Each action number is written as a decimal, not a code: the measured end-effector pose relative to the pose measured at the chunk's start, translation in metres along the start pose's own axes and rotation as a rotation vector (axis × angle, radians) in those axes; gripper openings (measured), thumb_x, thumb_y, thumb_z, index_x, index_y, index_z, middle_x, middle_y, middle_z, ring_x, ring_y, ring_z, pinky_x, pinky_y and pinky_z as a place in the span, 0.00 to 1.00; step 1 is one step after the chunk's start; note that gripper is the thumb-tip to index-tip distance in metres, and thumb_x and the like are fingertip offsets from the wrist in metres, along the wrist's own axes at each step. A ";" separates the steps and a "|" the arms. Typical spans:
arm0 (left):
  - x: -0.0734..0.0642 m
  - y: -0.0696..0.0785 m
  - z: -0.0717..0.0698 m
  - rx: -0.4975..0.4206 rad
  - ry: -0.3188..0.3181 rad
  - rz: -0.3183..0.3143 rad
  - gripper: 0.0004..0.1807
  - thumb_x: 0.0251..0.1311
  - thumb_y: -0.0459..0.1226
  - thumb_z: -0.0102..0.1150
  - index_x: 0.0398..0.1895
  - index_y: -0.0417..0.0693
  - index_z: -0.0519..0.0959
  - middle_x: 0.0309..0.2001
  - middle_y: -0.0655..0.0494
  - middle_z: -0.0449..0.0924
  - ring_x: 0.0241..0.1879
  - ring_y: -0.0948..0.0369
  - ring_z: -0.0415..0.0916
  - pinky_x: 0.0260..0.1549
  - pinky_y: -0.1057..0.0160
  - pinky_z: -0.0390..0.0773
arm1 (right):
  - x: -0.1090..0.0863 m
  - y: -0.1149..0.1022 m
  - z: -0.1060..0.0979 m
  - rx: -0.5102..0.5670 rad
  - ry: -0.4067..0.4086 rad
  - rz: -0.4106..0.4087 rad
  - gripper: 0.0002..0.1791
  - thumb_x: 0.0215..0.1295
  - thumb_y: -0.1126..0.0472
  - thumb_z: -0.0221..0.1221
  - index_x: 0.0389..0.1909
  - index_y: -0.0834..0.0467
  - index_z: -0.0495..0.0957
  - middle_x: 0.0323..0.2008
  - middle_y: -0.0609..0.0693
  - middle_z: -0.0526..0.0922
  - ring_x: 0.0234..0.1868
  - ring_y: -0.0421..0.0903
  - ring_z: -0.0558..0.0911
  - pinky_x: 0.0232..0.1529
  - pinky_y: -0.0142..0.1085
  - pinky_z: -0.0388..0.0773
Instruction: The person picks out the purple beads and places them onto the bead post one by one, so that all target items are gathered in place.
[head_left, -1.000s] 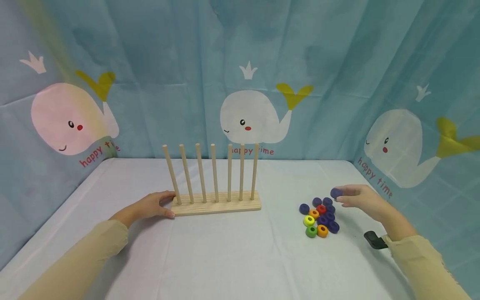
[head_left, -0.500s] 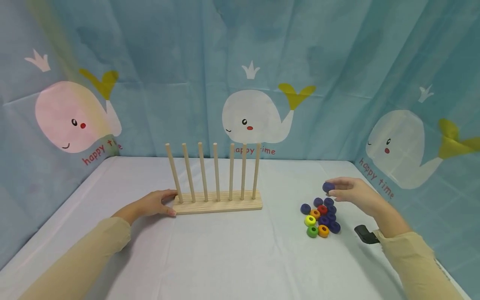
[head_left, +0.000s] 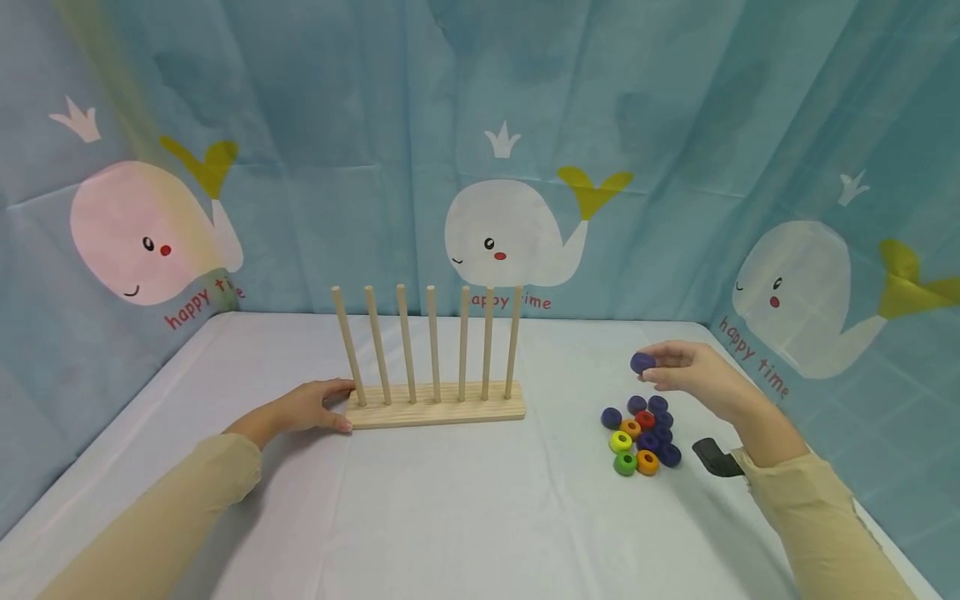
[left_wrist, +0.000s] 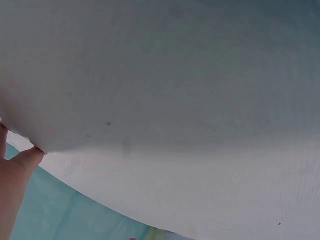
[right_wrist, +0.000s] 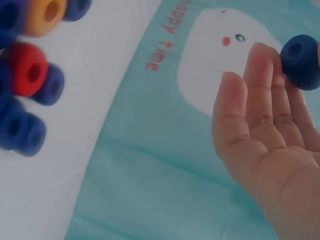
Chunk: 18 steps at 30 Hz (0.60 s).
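A wooden peg rack (head_left: 450,412) with several upright bare pegs stands left of centre in the head view. My left hand (head_left: 303,408) holds the left end of its base, thumb at the front edge and fingers toward the back. On the right, my right hand (head_left: 701,379) pinches a dark blue bead (head_left: 642,363) above the table. The same bead (right_wrist: 301,62) shows its hole in the right wrist view, beside the fingers. Below that hand lies a cluster of beads: several blue, a red bead (head_left: 644,420), a yellow-green bead (head_left: 619,442), a green bead (head_left: 625,463) and orange ones (head_left: 647,462).
A white cloth (head_left: 450,517) covers the table. Blue curtains (head_left: 337,208) printed with whales enclose the back and sides. A black strap end (head_left: 716,457) sticks out from the right wrist, over the table.
My right hand has carried the blue bead left and slightly up, over the far side of the cluster. The left hand keeps its hold on the rack; the head view has shifted slightly.
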<state>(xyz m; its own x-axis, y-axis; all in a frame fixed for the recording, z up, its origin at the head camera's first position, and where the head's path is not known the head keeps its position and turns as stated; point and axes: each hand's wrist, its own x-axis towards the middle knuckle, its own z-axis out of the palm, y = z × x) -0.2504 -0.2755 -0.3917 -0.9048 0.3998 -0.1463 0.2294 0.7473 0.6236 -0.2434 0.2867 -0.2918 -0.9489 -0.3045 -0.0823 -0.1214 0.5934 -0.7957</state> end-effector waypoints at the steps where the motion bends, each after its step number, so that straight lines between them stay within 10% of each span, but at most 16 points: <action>1: 0.000 0.000 0.000 0.002 0.000 0.001 0.50 0.50 0.49 0.72 0.68 0.27 0.61 0.67 0.27 0.59 0.68 0.31 0.50 0.62 0.32 0.52 | 0.001 -0.002 0.001 0.000 0.001 -0.005 0.30 0.69 0.56 0.59 0.64 0.70 0.64 0.55 0.65 0.78 0.54 0.57 0.79 0.57 0.51 0.73; 18: -0.002 0.002 0.000 -0.036 0.000 -0.013 0.49 0.51 0.48 0.72 0.69 0.28 0.60 0.68 0.28 0.58 0.68 0.31 0.48 0.63 0.33 0.52 | 0.011 -0.030 0.010 0.068 0.003 -0.061 0.26 0.69 0.59 0.60 0.62 0.69 0.68 0.50 0.59 0.81 0.47 0.45 0.81 0.51 0.35 0.79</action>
<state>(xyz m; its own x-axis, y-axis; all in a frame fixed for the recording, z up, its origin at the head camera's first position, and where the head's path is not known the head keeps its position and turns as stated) -0.2483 -0.2746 -0.3907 -0.9077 0.3900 -0.1548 0.2042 0.7330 0.6489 -0.2469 0.2587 -0.2747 -0.9412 -0.3364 -0.0304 -0.1594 0.5217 -0.8381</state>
